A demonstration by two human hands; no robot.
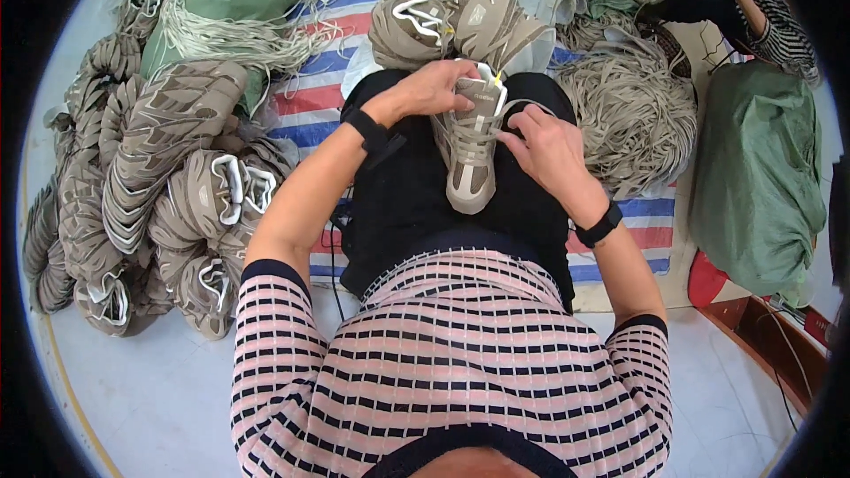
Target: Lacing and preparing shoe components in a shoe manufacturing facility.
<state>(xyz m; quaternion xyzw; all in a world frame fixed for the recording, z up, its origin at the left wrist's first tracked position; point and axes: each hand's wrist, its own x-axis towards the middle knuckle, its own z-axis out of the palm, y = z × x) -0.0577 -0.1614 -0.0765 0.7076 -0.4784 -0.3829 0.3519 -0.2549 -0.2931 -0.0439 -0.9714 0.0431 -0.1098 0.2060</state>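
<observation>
On my lap lies a taupe sneaker upper (pixel 469 146), its toe pointing toward me and its lacing partly threaded. My left hand (pixel 434 88) grips it by the tongue and collar, thumb on the front. Beside the eyelets, my right hand (pixel 542 143) pinches a beige shoelace (pixel 529 104) that loops up from the upper. Just beyond my knees rest two more taupe uppers, one with a white-edged opening (pixel 414 26) and one lying to its right (pixel 496 28).
Stacked uppers (pixel 168 142) pile up at the left. Pale laces (pixel 239 40) drape over a green sack there. A heap of beige laces (pixel 633 115) lies right of my knees, near a green bag (pixel 757 177). Another person's arm (pixel 748 9) shows at top right.
</observation>
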